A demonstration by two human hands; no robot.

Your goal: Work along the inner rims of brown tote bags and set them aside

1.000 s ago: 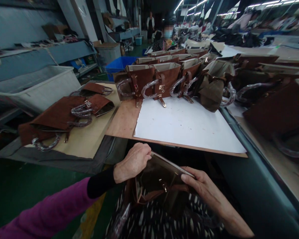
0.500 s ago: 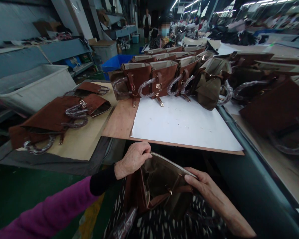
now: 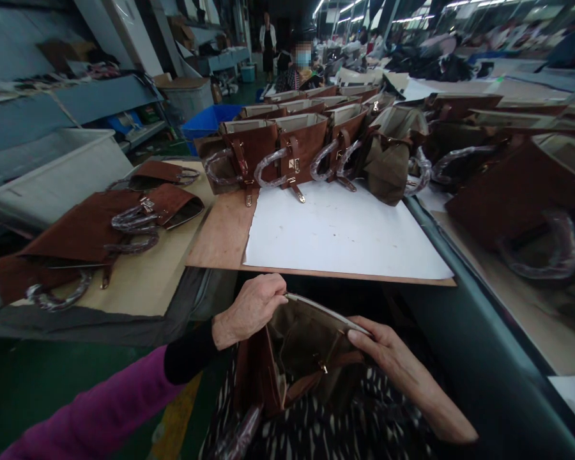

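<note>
A brown handbag (image 3: 311,342) rests on my lap with its mouth open toward me, showing the olive-brown lining. My left hand (image 3: 253,306) pinches the far corner of its pale rim. On the right part of the same rim, my right hand (image 3: 378,345) grips the edge, thumb on the inner side. A strap with a small gold clasp lies across the opening. One plastic-wrapped handle (image 3: 246,434) hangs at the bag's lower left. The bag's underside is hidden.
Ahead, a board with a white sheet (image 3: 340,233) bears rows of upright brown handbags (image 3: 303,153). More brown bags (image 3: 76,227) lie on a board at left, beside a pale bin (image 3: 52,166). At right stands another bag (image 3: 522,191). People are in the background.
The view has shifted slightly, so the surroundings sit a little further left and higher. Both hands keep their hold on the handbag's rim.
</note>
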